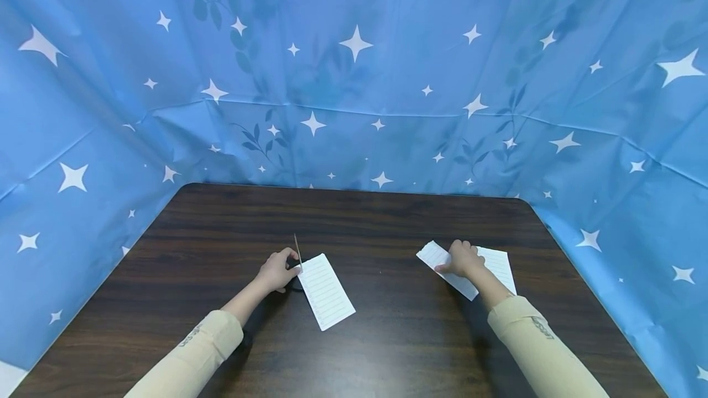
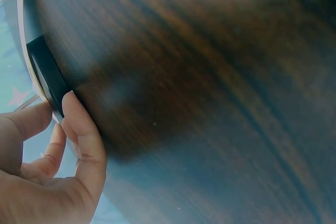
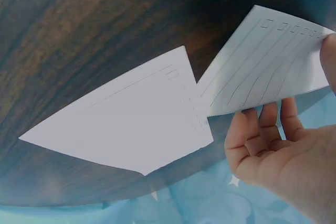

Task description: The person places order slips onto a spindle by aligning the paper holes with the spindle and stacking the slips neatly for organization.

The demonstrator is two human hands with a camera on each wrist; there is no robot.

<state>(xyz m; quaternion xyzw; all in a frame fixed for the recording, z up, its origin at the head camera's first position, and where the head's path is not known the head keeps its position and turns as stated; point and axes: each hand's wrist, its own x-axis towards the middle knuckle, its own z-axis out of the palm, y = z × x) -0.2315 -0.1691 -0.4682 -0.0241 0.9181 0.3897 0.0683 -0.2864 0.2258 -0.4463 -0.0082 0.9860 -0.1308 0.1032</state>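
My left hand (image 1: 278, 271) pinches the upper left corner of a lined white paper (image 1: 326, 292), thumb and fingertips meeting at its edge. A flat black piece (image 2: 46, 72) sits against the paper's edge at those fingers, and a thin tan strip (image 1: 298, 250) rises beside them. What the strip is, I cannot tell. Toward the right, my right hand (image 1: 463, 258) holds a lined sheet (image 3: 268, 61) at its edge, thumb on top and fingers beneath. A second lined sheet (image 3: 126, 114) lies beside it on the table, partly behind the hand in the head view.
The dark wood-grain table (image 1: 381, 349) extends around both hands. A blue curtain (image 1: 354, 78) with white stars hangs behind the table and along both sides.
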